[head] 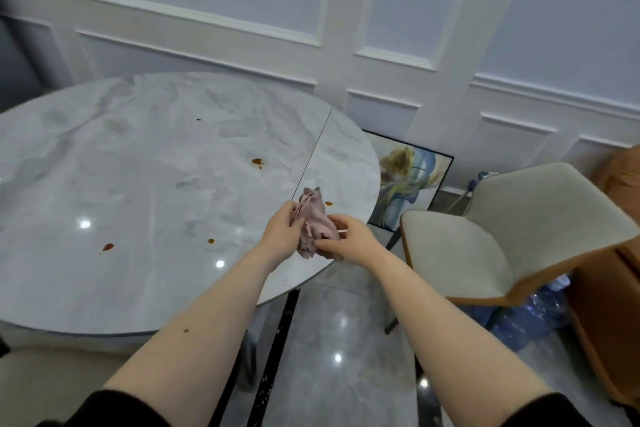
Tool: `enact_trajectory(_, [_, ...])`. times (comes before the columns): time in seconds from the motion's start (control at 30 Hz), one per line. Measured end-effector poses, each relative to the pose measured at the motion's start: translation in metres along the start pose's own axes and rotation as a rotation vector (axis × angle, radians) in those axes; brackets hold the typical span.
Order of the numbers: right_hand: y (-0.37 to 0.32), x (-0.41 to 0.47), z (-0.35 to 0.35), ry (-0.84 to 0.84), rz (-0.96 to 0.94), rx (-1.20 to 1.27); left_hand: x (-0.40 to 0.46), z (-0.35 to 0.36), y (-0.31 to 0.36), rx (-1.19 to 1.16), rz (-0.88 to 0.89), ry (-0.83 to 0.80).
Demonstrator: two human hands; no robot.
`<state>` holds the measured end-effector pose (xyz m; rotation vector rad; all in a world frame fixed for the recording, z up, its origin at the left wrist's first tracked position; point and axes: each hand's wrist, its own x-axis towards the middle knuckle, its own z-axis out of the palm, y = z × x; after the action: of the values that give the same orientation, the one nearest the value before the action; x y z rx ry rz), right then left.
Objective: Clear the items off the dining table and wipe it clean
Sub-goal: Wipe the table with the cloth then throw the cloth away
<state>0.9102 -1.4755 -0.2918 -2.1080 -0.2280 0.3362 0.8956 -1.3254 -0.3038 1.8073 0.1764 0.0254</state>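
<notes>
While both hands — left hand [282, 234], right hand [348, 240] — grip a bunched pink cloth [316, 222], stained marble table [145, 191] beneath, perhaps touching

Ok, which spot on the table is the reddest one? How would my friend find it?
Start at the round grey marble table and look at its near left part, left of both hands holding the pink cloth. The red stain lies there near a bright light reflection. It is redder and more smeared than the small orange-brown spots further right.
</notes>
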Motion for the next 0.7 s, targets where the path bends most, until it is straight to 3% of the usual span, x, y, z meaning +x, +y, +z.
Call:
enact_trajectory(0.17, [0.015, 0.073, -0.033, -0.101, 0.018, 0.091, 0.068, 0.016, 0.005, -0.055, -0.065, 0.087])
enact_trajectory(0.53, [0.005, 0.287, -0.025, 0.012, -0.026, 0.111, 0.256, -0.007, -0.019, -0.033, -0.136, 0.484])
enact_trajectory(0.7, [0.004, 0.362, -0.016, 0.034, -0.097, -0.046, 0.317, -0.021, -0.025, -0.067, -0.174, 0.549])
